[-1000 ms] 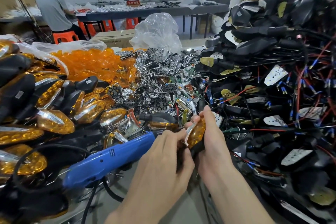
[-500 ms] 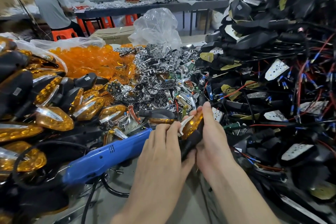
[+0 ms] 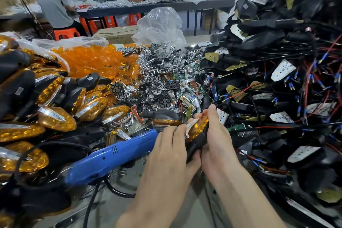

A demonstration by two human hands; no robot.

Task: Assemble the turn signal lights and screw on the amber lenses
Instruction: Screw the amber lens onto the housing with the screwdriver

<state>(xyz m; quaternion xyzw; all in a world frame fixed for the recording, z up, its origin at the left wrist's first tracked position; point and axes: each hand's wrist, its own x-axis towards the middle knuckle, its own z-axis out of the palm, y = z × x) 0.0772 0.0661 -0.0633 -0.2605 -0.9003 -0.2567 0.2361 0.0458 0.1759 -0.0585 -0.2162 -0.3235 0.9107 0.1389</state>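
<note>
Light [image 3: 199, 129] sits just right of the screwdriver's [image 3: 111, 155] nose, held off the bench between both hands. The left hand [image 3: 172, 153] grips it from the near side, fingers curled over the chrome trim [image 3: 190, 126] that lies across the amber lens [image 3: 200, 127]. The right hand [image 3: 218, 140] wraps the black housing [image 3: 195, 144] from the other side, one finger reaching over the lens tip. Neither hand holds the screwdriver, which lies on the bench.

I judge that lens and trim are being pressed home before screwing. Fingers hide whether the lens is fully seated.

Several things could go wrong from here:

- **Trim:** it is a thin strip, so uneven pressure could leave it skewed, and a screw would then lock it in crooked.
- **Grip:** one hand must let go to fetch the screwdriver, and a one-handed grip may let the lens shift in the housing.
- **Screwing:** a powered driver on plastic could crack the lens or strip the thread if run too long.
- **Wires:** right of the screwdriver, past the hands, the wired housings [image 3: 277, 72] lie in a tangle, where a lead could snag as the light is turned.
- **Pile:** left of and behind the screwdriver, the finished lights [image 3: 55, 118] are heaped high and could slide onto it.
</note>
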